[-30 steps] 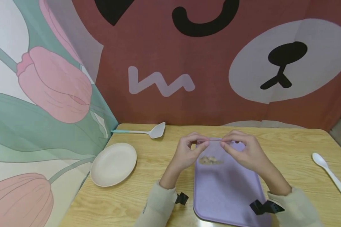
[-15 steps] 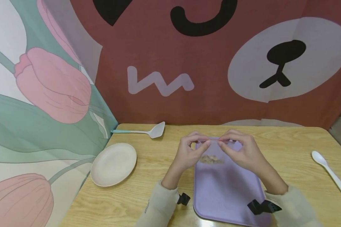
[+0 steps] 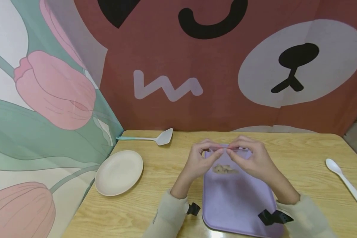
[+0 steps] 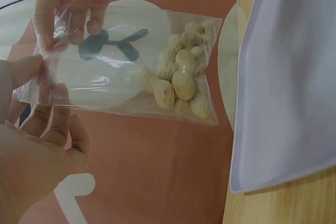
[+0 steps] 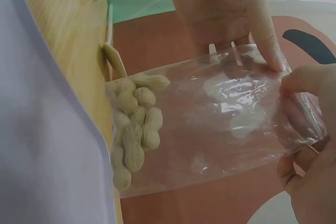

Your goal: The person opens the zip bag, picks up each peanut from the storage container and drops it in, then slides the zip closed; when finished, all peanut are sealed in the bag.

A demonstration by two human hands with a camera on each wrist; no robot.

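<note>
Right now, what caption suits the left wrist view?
Two hands pinch the top of a clear bag of peanuts.

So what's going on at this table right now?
A person holds a small clear bag of peanuts above a purple tray. The left hand and right hand both pinch the bag's top edge, peanuts hanging at the bottom. A plate, spatula and white spoon lie untouched on the wooden table.

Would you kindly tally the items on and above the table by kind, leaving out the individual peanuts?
Clear zip bag of peanuts, pinched at its top by the left hand and right hand: 1
Purple tray: 1
Cream plate: 1
White spatula: 1
White spoon: 1
Total: 5
</note>
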